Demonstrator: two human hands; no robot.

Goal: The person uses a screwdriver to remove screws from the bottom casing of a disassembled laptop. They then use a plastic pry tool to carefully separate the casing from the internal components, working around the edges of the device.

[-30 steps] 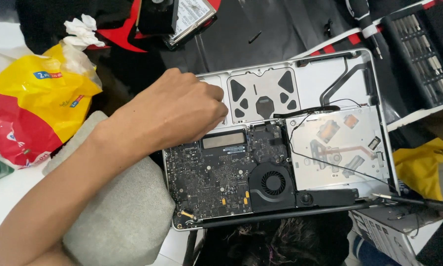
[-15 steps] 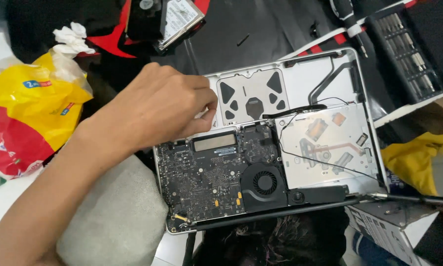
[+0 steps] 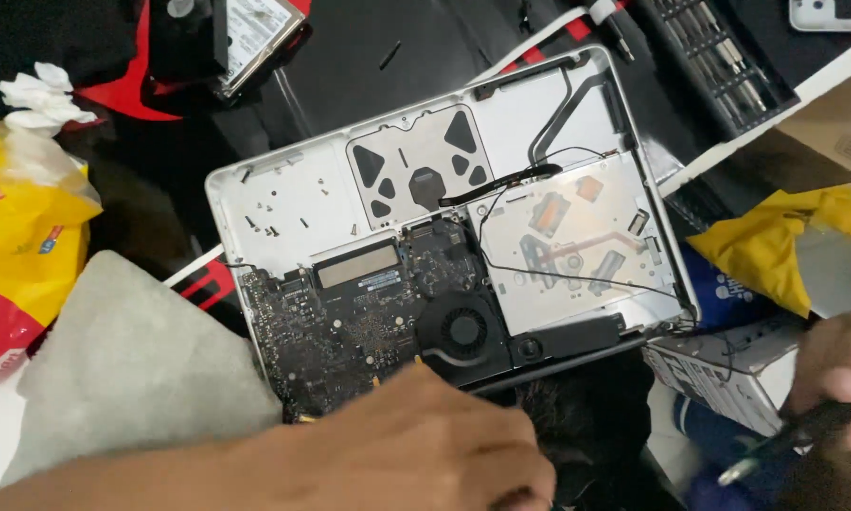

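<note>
Opened laptop (image 3: 444,246) lies just beyond the left hand (image 3: 416,454).

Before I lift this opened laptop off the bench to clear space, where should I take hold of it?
Grip the silver laptop shell by its bare metal rim, coming from the far-left corner, where the empty bay has only loose screws in it. The near half carries the exposed circuit board and fan, and thin black cables cross the drive side. Keep it level.
</note>
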